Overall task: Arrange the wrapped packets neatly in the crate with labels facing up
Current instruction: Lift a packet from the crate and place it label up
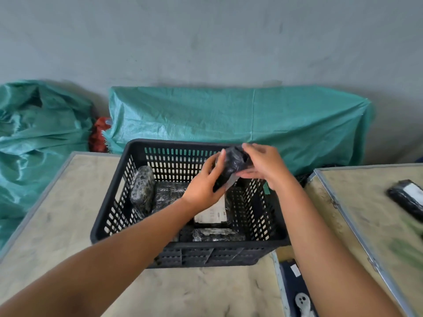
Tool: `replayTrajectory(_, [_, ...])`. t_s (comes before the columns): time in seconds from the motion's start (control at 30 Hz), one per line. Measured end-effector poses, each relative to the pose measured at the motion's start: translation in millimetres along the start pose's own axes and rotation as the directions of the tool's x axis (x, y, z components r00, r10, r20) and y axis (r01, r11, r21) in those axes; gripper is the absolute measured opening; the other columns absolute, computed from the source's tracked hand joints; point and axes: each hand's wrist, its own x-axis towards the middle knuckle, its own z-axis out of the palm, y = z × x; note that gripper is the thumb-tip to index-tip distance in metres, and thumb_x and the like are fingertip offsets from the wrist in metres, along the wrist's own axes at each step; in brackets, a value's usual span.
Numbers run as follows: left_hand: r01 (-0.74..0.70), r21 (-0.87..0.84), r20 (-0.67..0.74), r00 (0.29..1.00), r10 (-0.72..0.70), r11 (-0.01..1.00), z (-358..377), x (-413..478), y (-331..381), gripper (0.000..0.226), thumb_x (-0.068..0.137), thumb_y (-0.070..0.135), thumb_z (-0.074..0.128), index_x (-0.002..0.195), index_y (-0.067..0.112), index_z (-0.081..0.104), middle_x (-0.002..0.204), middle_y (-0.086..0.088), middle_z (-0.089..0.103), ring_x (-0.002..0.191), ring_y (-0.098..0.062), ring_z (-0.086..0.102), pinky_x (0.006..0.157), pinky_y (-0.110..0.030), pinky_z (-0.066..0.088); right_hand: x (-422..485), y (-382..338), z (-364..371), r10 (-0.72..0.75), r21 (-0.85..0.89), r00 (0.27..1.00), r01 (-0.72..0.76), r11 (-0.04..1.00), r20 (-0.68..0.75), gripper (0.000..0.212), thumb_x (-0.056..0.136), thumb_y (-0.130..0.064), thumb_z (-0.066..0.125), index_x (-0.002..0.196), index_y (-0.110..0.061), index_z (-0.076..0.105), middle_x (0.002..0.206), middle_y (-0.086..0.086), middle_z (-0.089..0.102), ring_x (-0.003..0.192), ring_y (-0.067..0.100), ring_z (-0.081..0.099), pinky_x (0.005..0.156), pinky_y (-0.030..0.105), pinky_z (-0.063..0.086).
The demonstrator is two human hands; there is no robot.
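Observation:
A black slotted crate (109, 216) stands on the table in front of me. Above its far right part both hands hold one black wrapped packet (232, 163): my left hand (203, 186) grips its lower end, my right hand (263, 164) its upper end. The packet is tilted. Inside the crate, one packet (142, 191) leans upright against the left wall, another (169, 193) lies beside it, one with a white label (211, 213) facing up lies in the middle, and one (217, 234) lies at the near wall.
A further black packet with a white label (409, 197) lies on the second table (366, 225) to the right. A gap separates the two tables. Green tarpaulin bundles (229, 115) rest against the grey wall behind the crate and at the left.

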Motion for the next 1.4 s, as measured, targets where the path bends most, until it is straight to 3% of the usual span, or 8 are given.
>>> replayTrajectory(0.17, [-0.042,-0.093,-0.006,0.999,0.041,0.995,-37,6,-10,0.087,0.099,0.022,0.065,0.159,0.052,0.009,0.152,-0.021,0.038,0.132,-0.018,0.042,0.104,-0.018,0.039,-25,-17,-1,-0.135,-0.021,0.989,0.136,0.990,0.057,0.074,0.095,-0.048,0.068,0.158,-0.028,0.036,0.105,0.017,0.076,0.080,0.027,0.080,0.062,0.039,0.065])
replayTrajectory(0.37, [0.278,-0.527,0.134,0.960,-0.244,0.803,-49,13,-12,0.051,0.100,0.009,0.064,0.126,0.053,0.063,0.137,-0.003,0.051,0.129,-0.019,0.054,0.102,-0.036,0.054,-31,32,9,-0.450,-0.373,0.889,0.389,0.842,-0.089,0.062,0.089,-0.040,0.078,0.147,-0.037,0.054,0.135,-0.009,0.062,0.116,0.008,0.064,0.098,0.039,0.057])
replayTrajectory(0.5, [0.443,-0.661,0.224,0.887,-0.404,0.606,-46,17,-25,0.054,0.100,0.009,0.064,0.139,0.045,0.054,0.135,0.003,0.063,0.119,-0.017,0.065,0.090,-0.029,0.058,-16,70,11,-0.343,-0.366,0.936,0.346,0.864,0.074,0.091,0.081,-0.054,0.081,0.158,-0.041,0.035,0.162,-0.007,0.037,0.149,0.013,0.033,0.121,0.046,0.033])
replayTrajectory(0.77, [0.640,-0.347,0.460,0.753,-0.470,0.686,-14,7,-70,0.073,0.104,0.028,0.057,0.159,0.049,0.013,0.154,0.016,0.039,0.117,0.002,0.056,0.093,-0.016,0.052,41,116,16,-0.095,-0.396,0.969,0.182,0.900,0.230,0.121,0.068,-0.043,0.093,0.164,-0.031,0.020,0.166,-0.006,0.030,0.145,0.004,0.025,0.114,0.026,0.023])
replayTrajectory(0.9, [0.729,-0.165,0.488,0.646,-0.587,0.665,12,-6,-86,0.075,0.106,0.027,0.051,0.159,0.051,0.003,0.145,0.008,0.052,0.108,-0.016,0.066,0.091,-0.037,0.059,64,148,33,0.021,-0.452,0.963,0.108,0.886,0.270,0.126,0.068,-0.039,0.095,0.164,-0.029,0.015,0.166,0.002,0.031,0.150,0.020,0.029,0.117,0.033,0.027])
replayTrajectory(1.07, [0.733,0.033,0.467,0.590,-0.659,0.680,36,-23,-106,0.078,0.108,0.027,0.047,0.161,0.039,-0.009,0.146,-0.011,0.055,0.092,-0.019,0.066,0.063,-0.022,0.051,88,171,41,0.140,-0.599,0.932,0.096,0.795,0.335,0.129,0.070,-0.043,0.093,0.164,-0.036,0.004,0.169,0.008,0.024,0.153,0.029,0.025,0.122,0.048,0.028])
replayTrajectory(1.2, [0.684,0.225,0.466,0.550,-0.693,0.694,43,-33,-118,0.081,0.105,0.038,0.053,0.164,0.032,-0.002,0.169,-0.012,-0.019,0.140,-0.036,0.046,0.096,-0.028,0.049,95,183,48,0.155,-0.628,0.915,0.126,0.768,0.372,0.122,0.075,-0.047,0.089,0.165,-0.036,0.007,0.171,0.009,0.013,0.155,0.028,0.020,0.123,0.040,0.023])
replayTrajectory(1.4, [0.659,0.279,0.504,0.519,-0.690,0.699,44,-45,-122,0.080,0.103,0.056,0.044,0.160,0.043,-0.011,0.171,-0.011,-0.005,0.146,-0.040,0.035,0.115,-0.048,0.038,92,195,52,0.139,-0.661,0.938,0.113,0.742,0.317,0.111,0.081,-0.060,0.078,0.162,-0.047,0.003,0.172,0.012,0.003,0.156,0.035,0.013,0.123,0.046,0.019])
